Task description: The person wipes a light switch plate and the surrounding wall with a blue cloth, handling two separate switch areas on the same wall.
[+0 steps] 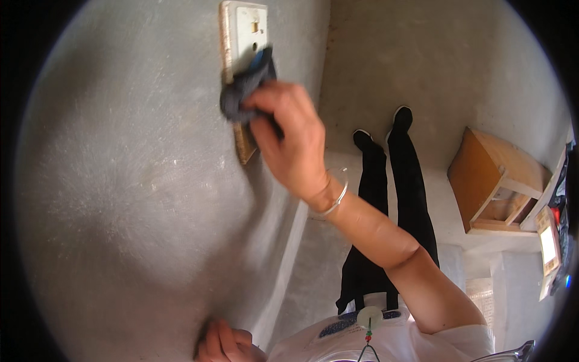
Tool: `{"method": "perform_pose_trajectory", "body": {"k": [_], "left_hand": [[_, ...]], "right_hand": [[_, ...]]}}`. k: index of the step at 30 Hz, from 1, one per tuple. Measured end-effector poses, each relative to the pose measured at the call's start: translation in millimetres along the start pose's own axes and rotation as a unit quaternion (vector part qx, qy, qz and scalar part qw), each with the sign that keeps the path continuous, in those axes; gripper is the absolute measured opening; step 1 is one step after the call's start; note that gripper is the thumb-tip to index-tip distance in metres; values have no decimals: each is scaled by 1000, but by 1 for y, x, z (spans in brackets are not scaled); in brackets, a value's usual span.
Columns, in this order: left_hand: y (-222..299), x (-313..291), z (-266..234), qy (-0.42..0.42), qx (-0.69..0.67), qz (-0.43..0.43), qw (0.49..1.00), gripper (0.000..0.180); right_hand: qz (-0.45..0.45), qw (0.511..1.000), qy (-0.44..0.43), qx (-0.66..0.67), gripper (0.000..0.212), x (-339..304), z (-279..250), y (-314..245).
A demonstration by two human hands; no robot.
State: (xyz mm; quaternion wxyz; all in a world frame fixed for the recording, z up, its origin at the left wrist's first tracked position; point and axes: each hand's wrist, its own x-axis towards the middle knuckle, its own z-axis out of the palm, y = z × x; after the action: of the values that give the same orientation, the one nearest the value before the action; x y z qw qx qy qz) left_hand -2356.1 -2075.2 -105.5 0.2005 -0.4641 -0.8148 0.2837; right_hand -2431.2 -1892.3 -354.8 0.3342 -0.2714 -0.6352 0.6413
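Your right hand point(289, 133), its fingers pinched together on a bunched dark grey cloth point(236, 99), works at a wall-mounted socket plate point(248, 30). The cloth, marked by a small patch of blue along its upper part, lies across the lower part of the white plate, leaving the upper openings in sight. Behind the plate, a brown-edged backing board point(244, 145) shows along its left side and below the cloth, set against a grey wall point(120, 181) with a glossy sheen. The hand and cloth are slightly blurred.

At the lower edge, your left hand point(226, 344) appears with its fingers bent, close to the wall and well apart from the socket plate; cut off by the frame as it is, you cannot tell from this view whether it grips anything or merely rests on the surface.

A pale bangle point(341, 196) circles your right wrist. Below, a round pale pendant point(370, 317) hangs on a dark cord point(368, 349) over your white shirt point(307, 339), while your black trousers point(410, 175) and dark, light-soled shoes point(402, 119) stretch across the floor point(440, 72). To the right, an open-fronted wooden cabinet point(479, 172) sits at a tilt in the fisheye view, well apart from both hands.
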Motion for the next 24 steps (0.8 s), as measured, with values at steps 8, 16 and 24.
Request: {"method": "perform_pose_trajectory", "body": {"k": [8, 16, 24], "left_hand": [[-8, -5, 1, 28, -40, 41, 998, 24], [-3, 2, -2, 45, -40, 32, 998, 22], [3, 8, -1, 83, -55, 1, 995, 22]], "right_hand": [[-103, 989, -61, -88, 36, -43, -8, -4], [-77, 991, -6, -109, 29, 7, -1, -9], [-5, 993, -69, -98, 22, -31, -10, -33]]}}
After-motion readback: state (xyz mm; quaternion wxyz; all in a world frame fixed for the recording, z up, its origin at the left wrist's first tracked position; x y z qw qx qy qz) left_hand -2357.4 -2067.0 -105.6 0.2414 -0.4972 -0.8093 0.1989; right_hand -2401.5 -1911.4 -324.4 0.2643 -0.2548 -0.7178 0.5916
